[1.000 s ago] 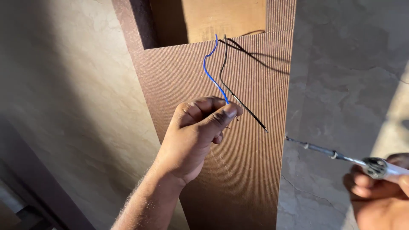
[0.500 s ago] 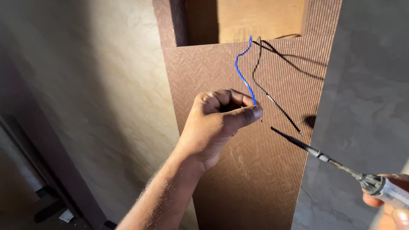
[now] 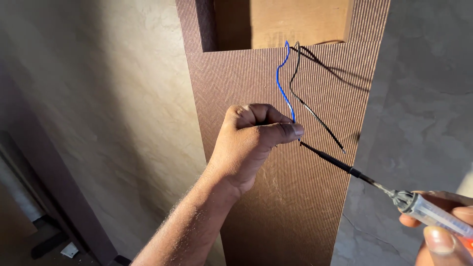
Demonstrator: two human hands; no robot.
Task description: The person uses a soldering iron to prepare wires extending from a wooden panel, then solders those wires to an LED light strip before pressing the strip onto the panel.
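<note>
The fingers of the left hand (image 3: 251, 140) are closed into a fist and pinch the blue wire (image 3: 281, 83) near its lower end. The right hand (image 3: 441, 229) has its fingers wrapped around the clear handle of a tester screwdriver (image 3: 374, 184), whose dark tip touches the wire end just beside the left thumb. The black wire (image 3: 308, 106) hangs free beside it, both coming from an opening in the ribbed brown panel (image 3: 236, 79).

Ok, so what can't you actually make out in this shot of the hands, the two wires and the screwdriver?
Head view only:
- Blue wire: its lower end is hidden inside the left hand.
- Screwdriver: its tip disappears behind the left thumb, so contact with the wire cannot be told.
- Right hand: cut off by the frame corner, as is the screwdriver handle.
- Black wire: its origin in the recess is in shadow.
</note>
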